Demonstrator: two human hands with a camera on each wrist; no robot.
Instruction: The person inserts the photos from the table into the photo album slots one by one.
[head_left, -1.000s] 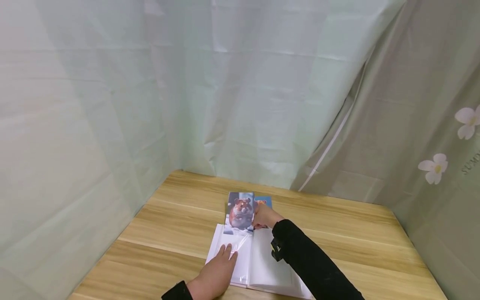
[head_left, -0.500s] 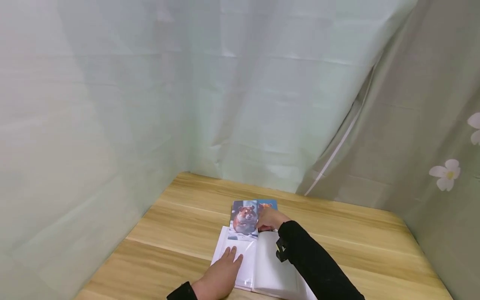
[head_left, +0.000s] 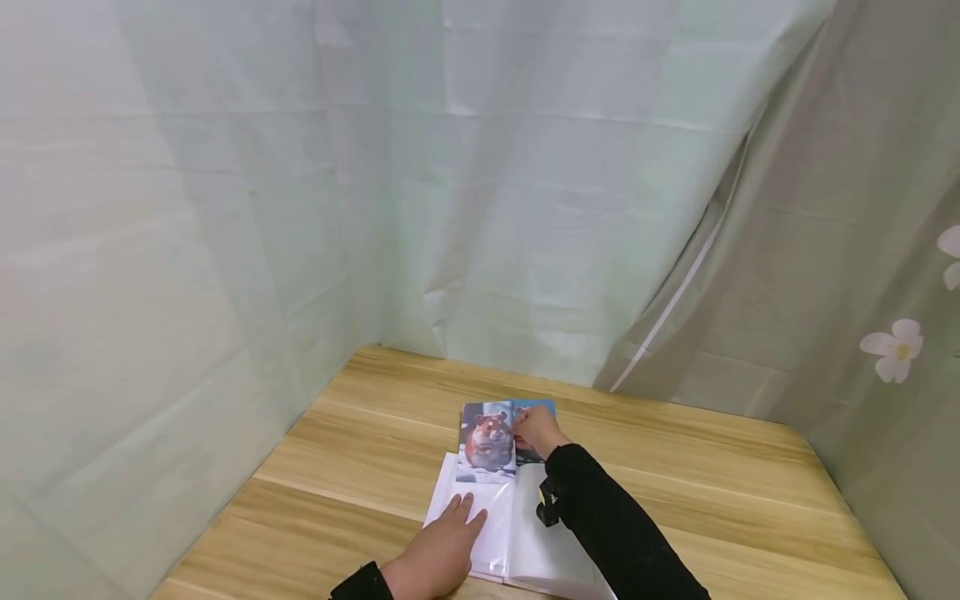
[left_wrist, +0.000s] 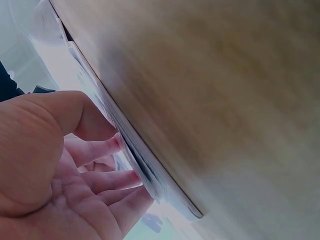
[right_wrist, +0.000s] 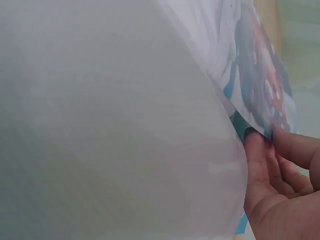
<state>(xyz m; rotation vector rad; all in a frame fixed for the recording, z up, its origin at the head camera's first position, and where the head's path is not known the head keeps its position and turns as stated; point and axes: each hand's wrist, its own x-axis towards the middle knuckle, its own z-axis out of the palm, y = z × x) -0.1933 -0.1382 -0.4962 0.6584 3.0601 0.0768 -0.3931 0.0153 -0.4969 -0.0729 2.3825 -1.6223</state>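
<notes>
An open photo album point(head_left: 487, 517) with white pages and clear plastic pockets lies on the wooden table. A photo card of a brown hamster point(head_left: 484, 442) overlaps the top of its left page. My right hand point(head_left: 537, 432) pinches the right edge of this card between thumb and fingers, also seen in the right wrist view, where the card point(right_wrist: 262, 75) bends slightly. My left hand point(head_left: 441, 546) rests on the left page with fingers spread; in the left wrist view its fingertips point(left_wrist: 132, 176) touch the album's pages at the side.
A second picture with a blue top point(head_left: 543, 406) lies above the right page, partly hidden by my right hand. The wooden table point(head_left: 360, 450) extends on both sides. Pale curtains point(head_left: 525, 208) hang along its back and sides.
The head view has shifted slightly. The hamster card sits a little further down over the left page. My right hand has moved slightly along the card's edge; my left hand stays put.
</notes>
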